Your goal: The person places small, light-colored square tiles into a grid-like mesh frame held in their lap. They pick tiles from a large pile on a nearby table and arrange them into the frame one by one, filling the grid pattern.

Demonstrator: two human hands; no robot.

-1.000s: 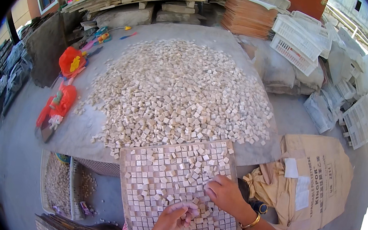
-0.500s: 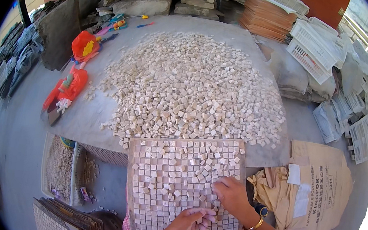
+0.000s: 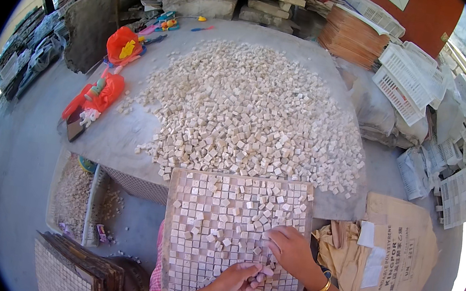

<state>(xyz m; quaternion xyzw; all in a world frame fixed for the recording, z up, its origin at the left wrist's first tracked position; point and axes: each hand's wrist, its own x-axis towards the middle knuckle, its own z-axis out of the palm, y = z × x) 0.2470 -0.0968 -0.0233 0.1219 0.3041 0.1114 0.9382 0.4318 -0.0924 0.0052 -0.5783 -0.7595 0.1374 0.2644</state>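
Note:
A square gridded tray lies in front of me, most of its cells filled with small pale stone mosaic tiles. Several loose tiles sit tilted or on top of others around its middle and upper right. My right hand is over the right side of the tray, fingers bent together with the tips down among the tiles; whatever they pinch is hidden. Near the lower edge, my left hand is curled, its fingers closed. What lies in those fingers is too small to make out.
A big heap of loose stone tiles covers the table beyond the tray. Red plastic bags with toys lie at left. Below are a white crate of tiles and stacked trays. A brown sack lies right.
The whole view has shifted slightly, so the tray appears a little lower and more to the right. Both hands stay over nearly the same parts of the tray, with small finger movements.

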